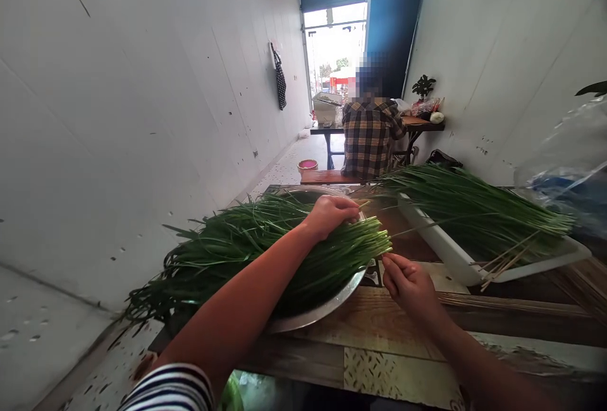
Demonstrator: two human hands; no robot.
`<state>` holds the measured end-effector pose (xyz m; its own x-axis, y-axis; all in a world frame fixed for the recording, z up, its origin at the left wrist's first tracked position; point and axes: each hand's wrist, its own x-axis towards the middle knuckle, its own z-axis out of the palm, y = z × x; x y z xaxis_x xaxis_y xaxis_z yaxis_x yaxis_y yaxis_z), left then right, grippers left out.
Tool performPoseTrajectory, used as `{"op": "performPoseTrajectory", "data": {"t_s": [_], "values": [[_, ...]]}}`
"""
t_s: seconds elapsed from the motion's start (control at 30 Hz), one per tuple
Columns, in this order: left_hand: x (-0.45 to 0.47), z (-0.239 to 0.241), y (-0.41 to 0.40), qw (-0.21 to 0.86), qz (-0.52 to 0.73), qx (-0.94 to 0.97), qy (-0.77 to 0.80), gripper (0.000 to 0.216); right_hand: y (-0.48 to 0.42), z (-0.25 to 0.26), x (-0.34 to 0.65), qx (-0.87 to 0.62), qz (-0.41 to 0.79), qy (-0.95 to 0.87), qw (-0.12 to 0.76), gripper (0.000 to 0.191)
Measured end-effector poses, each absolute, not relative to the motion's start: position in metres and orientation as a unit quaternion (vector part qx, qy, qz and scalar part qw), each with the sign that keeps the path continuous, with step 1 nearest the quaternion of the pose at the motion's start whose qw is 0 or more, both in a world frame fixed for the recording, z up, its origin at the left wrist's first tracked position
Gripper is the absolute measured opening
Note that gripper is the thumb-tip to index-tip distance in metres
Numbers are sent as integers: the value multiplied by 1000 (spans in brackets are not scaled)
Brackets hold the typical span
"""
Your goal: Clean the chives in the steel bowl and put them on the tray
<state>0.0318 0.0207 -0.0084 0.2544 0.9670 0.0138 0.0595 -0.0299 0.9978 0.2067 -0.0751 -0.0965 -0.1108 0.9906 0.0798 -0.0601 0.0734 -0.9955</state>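
A big heap of green chives (246, 253) lies across a metal basin (327, 306) on a wooden table. My left hand (332, 214) rests on top of the heap near the cut ends, fingers curled down over the stalks. My right hand (406, 281) is just right of the cut ends, closed in a pinch on a thin skewer (427, 226) that points up and right. A second bundle of chives (474, 205) with several bamboo skewers (505, 262) lies in a white tray (455, 259) to the right.
The worn wooden table (379, 335) runs forward. A person in a plaid shirt (368, 136) sits ahead with their back to me at another table. A clear plastic bag (564, 171) is at the right. White walls close in on both sides.
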Motion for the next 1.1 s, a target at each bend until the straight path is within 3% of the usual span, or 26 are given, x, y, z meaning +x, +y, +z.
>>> {"op": "performPoseTrajectory", "data": {"t_s": [0.47, 1.1], "values": [[31, -19, 27, 490, 434, 588, 475, 15, -75, -102, 208, -443, 515, -538, 500, 30], [32, -20, 29, 473, 455, 587, 475, 12, -77, -93, 205, -453, 513, -535, 496, 36]]}}
